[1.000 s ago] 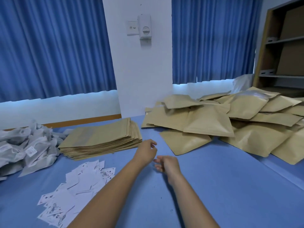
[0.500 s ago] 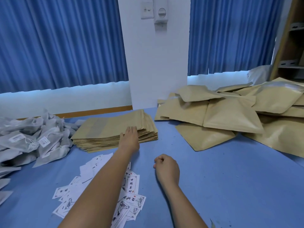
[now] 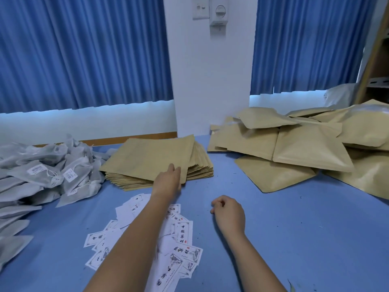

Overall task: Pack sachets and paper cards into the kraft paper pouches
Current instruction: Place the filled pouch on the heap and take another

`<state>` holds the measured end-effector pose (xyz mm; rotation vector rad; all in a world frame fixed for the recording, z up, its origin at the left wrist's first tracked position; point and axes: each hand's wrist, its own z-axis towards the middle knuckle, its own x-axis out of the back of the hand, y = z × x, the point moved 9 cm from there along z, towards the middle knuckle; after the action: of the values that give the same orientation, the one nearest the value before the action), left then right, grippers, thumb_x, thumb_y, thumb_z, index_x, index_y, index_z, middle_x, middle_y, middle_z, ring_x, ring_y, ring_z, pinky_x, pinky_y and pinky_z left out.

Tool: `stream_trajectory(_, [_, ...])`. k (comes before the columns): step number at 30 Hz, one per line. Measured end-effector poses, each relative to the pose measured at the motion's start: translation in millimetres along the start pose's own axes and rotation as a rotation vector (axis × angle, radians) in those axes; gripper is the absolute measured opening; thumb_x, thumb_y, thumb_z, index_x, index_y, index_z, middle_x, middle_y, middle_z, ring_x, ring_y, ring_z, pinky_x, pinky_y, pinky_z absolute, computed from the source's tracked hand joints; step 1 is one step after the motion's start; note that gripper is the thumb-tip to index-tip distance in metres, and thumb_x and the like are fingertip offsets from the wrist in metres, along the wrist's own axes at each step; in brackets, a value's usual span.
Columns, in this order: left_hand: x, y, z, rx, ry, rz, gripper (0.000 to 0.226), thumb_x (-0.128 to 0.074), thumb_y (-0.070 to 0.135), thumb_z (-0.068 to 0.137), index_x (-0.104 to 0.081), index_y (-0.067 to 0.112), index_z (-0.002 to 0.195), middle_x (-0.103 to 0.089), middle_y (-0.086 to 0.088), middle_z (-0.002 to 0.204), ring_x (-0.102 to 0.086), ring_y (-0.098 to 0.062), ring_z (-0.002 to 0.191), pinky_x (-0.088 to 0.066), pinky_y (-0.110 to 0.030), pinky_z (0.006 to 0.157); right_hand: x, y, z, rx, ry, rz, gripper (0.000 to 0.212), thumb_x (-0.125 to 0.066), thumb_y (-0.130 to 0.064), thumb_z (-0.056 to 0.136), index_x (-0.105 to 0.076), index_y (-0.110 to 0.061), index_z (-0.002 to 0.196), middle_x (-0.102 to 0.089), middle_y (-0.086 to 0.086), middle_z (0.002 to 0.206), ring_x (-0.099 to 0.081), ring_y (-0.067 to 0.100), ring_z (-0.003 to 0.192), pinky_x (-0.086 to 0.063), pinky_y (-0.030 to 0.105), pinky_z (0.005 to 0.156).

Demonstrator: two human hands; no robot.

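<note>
Two bare hands reach over the blue table (image 3: 299, 232). The left hand (image 3: 168, 181) lies on the near right corner of the top pouch (image 3: 151, 152), which sits skewed on the flat stack of empty kraft pouches (image 3: 202, 165). Its fingers (image 3: 172, 166) stretch over the paper and the thumb is hidden, so I cannot tell whether it pinches or only presses. The right hand (image 3: 228, 213) rests on the table well apart from the stack, fingers curled into a loose fist with nothing in it. Under the left forearm lie scattered white paper cards (image 3: 184, 233) with bordered ink drawings and vertical Chinese characters; one starts "中國", the rest is unclear. Left of the stack sits a heap of grey mesh sachets (image 3: 42, 171) with stringed white tags whose print is too small to read. Puffed kraft pouches (image 3: 305, 148) are piled at the right, near a wooden shelf (image 3: 376, 66). Blue curtains (image 3: 84, 49) flank a white wall with a switch plate (image 3: 201, 8).
</note>
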<state>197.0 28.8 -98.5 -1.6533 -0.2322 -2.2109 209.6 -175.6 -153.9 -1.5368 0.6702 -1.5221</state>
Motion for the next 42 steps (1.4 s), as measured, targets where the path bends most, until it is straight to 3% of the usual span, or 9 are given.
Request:
stream_trajectory(3, [-6.5,-0.4,-6.8,-0.051,-0.027,0.087,0.030,-0.056,0.030,0.090,-0.051,0.014,0.114,-0.057,-0.004,0.113,-0.057,-0.026,0.099,-0.035,-0.031,0.075,-3.5,-3.8,-5.1,0.045,-0.010,-0.029,0.025,-0.046,-0.013,0.091,-0.067,-0.019,0.081,-0.069,-0.008,0.074,-0.061,0.008,0.072,-0.043,0.021,0.059])
stream_trajectory(9, [38.3,-9.5,-37.8,0.043,0.203,-0.082,0.023,-0.045,0.000,0.085,-0.065,0.009,0.093,-0.065,-0.010,0.092,-0.054,-0.028,0.096,-0.036,-0.033,0.072,-2.7,-15.0,-9.0,0.014,-0.114,0.028,0.024,-0.048,-0.030,0.097,-0.064,-0.015,0.084,-0.070,-0.002,0.082,-0.061,0.016,0.078,-0.045,0.028,0.070])
stream_trajectory(13, [92.7,-35.1,-114.4,-0.267,0.475,-0.498,0.020,-0.059,-0.016,0.069,-0.058,0.003,0.065,-0.054,-0.008,0.064,-0.054,-0.026,0.064,-0.048,-0.043,0.058,-45.0,-64.4,-35.9,-0.105,-0.358,0.695,0.029,-0.047,-0.047,0.095,-0.059,-0.021,0.099,-0.071,0.009,0.098,-0.069,0.022,0.078,-0.054,0.027,0.058])
stream_trajectory(18, [111.7,-92.0,-181.9,-0.381,0.594,-0.500,0.031,-0.060,-0.018,0.068,-0.075,0.000,0.088,-0.072,-0.007,0.095,-0.065,-0.014,0.091,-0.053,-0.025,0.077,-115.6,-106.9,-57.9,-0.413,-0.435,1.169,0.020,-0.044,-0.005,0.099,-0.056,0.002,0.113,-0.066,0.017,0.099,-0.064,0.029,0.085,-0.050,0.044,0.086])
stream_trajectory(21, [92.1,-130.3,-189.7,-0.198,0.528,-0.617,0.034,-0.057,-0.008,0.074,-0.074,0.006,0.099,-0.072,-0.002,0.103,-0.062,-0.010,0.097,-0.050,-0.025,0.084,-153.3,-115.8,-74.7,-0.451,-0.429,1.177,0.023,-0.040,0.005,0.097,-0.052,-0.002,0.116,-0.061,0.015,0.104,-0.060,0.033,0.099,-0.048,0.045,0.082])
stream_trajectory(25, [49.3,-141.1,-178.7,-0.122,0.330,-0.638,0.028,-0.068,0.028,0.086,-0.072,0.016,0.111,-0.068,0.004,0.115,-0.062,-0.012,0.108,-0.050,-0.030,0.090,-193.6,-126.4,-102.9,-0.394,-0.504,1.099,0.018,-0.042,0.001,0.098,-0.058,0.005,0.104,-0.068,0.015,0.087,-0.065,0.024,0.075,-0.057,0.038,0.066])
stream_trajectory(28, [44.3,-149.3,-171.9,-0.100,0.335,-0.701,0.022,-0.072,0.024,0.084,-0.075,0.014,0.102,-0.071,0.001,0.108,-0.063,-0.011,0.102,-0.050,-0.029,0.090,-199.6,-133.9,-109.9,-0.398,-0.595,1.149,0.020,-0.039,0.006,0.097,-0.057,0.007,0.088,-0.064,0.018,0.078,-0.063,0.023,0.072,-0.057,0.027,0.057])
stream_trajectory(34, [32.9,-169.7,-172.2,-0.024,0.250,-0.948,0.016,-0.074,0.012,0.080,-0.078,0.023,0.091,-0.067,0.028,0.092,-0.061,0.005,0.095,-0.044,-0.012,0.087,-195.5,-143.0,-118.7,-0.311,-0.792,1.085,0.014,-0.046,0.015,0.089,-0.059,0.013,0.093,-0.067,0.024,0.091,-0.066,0.030,0.085,-0.058,0.035,0.077])
stream_trajectory(42, [37.3,-166.2,-175.9,0.181,0.293,-0.791,0.008,-0.057,0.012,0.087,-0.057,0.014,0.080,-0.062,0.004,0.075,-0.053,-0.012,0.067,-0.040,-0.025,0.057,-192.6,-151.9,-122.6,-0.208,-0.852,1.044,0.025,-0.039,0.019,0.087,-0.061,0.006,0.093,-0.072,0.018,0.088,-0.072,0.026,0.081,-0.060,0.034,0.071])
